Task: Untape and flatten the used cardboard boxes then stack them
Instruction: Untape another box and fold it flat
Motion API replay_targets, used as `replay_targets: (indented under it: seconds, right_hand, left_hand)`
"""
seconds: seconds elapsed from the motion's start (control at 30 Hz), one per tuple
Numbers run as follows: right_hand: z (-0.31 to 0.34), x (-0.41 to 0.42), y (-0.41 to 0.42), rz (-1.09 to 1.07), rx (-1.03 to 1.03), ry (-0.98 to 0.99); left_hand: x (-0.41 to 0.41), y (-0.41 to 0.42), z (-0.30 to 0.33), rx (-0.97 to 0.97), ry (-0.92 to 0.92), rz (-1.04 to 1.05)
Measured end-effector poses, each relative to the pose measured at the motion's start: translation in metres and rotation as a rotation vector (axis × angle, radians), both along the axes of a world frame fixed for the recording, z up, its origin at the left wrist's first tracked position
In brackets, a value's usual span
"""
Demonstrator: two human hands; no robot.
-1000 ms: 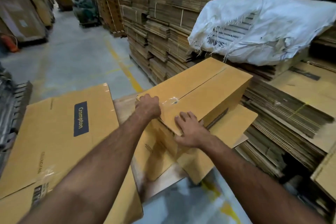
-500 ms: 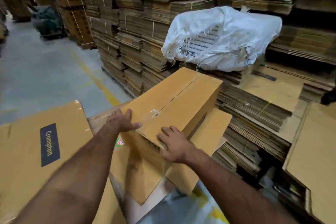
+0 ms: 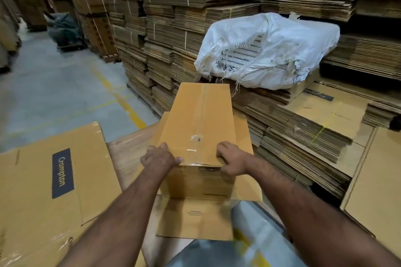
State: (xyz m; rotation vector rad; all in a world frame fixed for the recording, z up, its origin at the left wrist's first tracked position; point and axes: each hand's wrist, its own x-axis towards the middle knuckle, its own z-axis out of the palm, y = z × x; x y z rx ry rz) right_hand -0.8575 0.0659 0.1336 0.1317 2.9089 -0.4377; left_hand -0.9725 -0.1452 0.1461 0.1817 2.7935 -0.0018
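A tan cardboard box [image 3: 201, 119] stands in front of me, its long side pointing away, with clear tape along the top seam. It rests on flattened cardboard sheets [image 3: 243, 136]. My left hand [image 3: 159, 156] grips the near left top corner of the box, fingers curled over the edge. My right hand [image 3: 231, 159] grips the near right top corner the same way. The near bottom flap [image 3: 195, 219] lies open toward me.
A flattened box with a dark "Crompton" label [image 3: 63, 173] lies at the left. Low stacks of flat cardboard [image 3: 303, 136] sit to the right, tall bundled stacks behind. A white woven sack [image 3: 271, 50] covers one pile. Grey floor with yellow line [image 3: 121, 97] runs left.
The box has been turned so its long side now points straight away from me. Both hands shifted from its top surface to the near top corners.
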Motion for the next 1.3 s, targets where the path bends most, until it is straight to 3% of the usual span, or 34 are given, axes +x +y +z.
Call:
replay_targets:
  seconds: [0.1,0.2,0.3,0.4,0.5,0.67,0.9,1.2,1.3]
  right_hand:
    - [0.001,-0.004,0.001,-0.086,0.02,0.094]
    - [0.005,-0.01,-0.01,-0.136,0.18,0.099]
    - [0.003,-0.017,-0.026,-0.121,0.274,0.117]
    - [-0.005,-0.021,-0.033,-0.144,0.317,0.102]
    - [-0.011,-0.026,-0.035,-0.168,0.237,0.113]
    - [-0.018,-0.042,-0.033,-0.118,0.105,0.09]
    - [-0.019,-0.07,-0.033,-0.18,0.132,0.208]
    - [-0.03,-0.088,-0.03,-0.237,-0.054,0.41]
    - [-0.035,-0.09,-0.033,-0.212,-0.014,0.451]
  left_hand:
    - [0.021,0.008,0.008,-0.132,-0.022,-0.072]
    - [0.035,0.009,0.014,-0.213,-0.025,-0.151]
    - [0.037,0.001,0.017,-0.135,0.034,-0.126]
    - [0.034,-0.009,-0.003,0.003,0.01,-0.283]
    - [0.033,-0.016,-0.025,0.113,-0.129,-0.35]
    - [0.03,-0.012,-0.032,0.09,-0.132,-0.334]
    - [0.023,-0.016,-0.037,0.132,-0.133,-0.338]
    - [0.02,-0.015,-0.038,0.108,-0.145,-0.345]
    - [0.018,-0.014,-0.039,0.115,-0.147,-0.34]
